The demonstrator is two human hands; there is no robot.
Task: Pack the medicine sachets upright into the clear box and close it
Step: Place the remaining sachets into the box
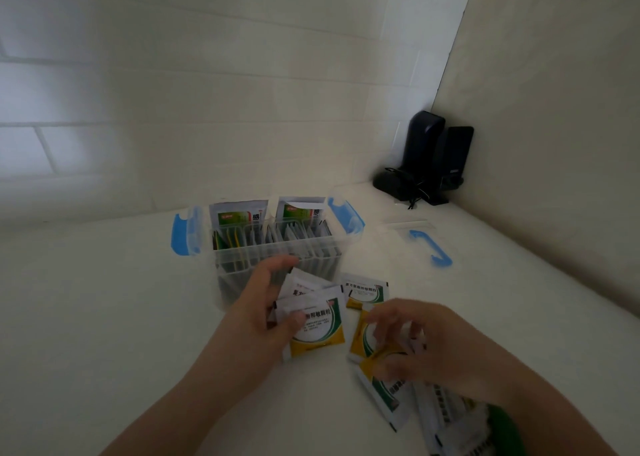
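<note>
The clear box (pixel 277 247) with blue side latches stands open on the white surface, with several sachets upright inside and two larger packets sticking up at its back. My left hand (pixel 266 303) grips a small stack of white, green and yellow medicine sachets (pixel 317 331) just in front of the box. My right hand (pixel 419 344) pinches the yellow corner of a loose sachet (pixel 375 362) in a pile lying flat. One more sachet (pixel 365 291) lies flat beside the box.
The clear lid (pixel 412 239) with a blue handle lies flat to the right of the box. A dark device with cables (pixel 426 164) stands in the far right corner where the two walls meet. More sachets (pixel 443 417) spread under my right forearm.
</note>
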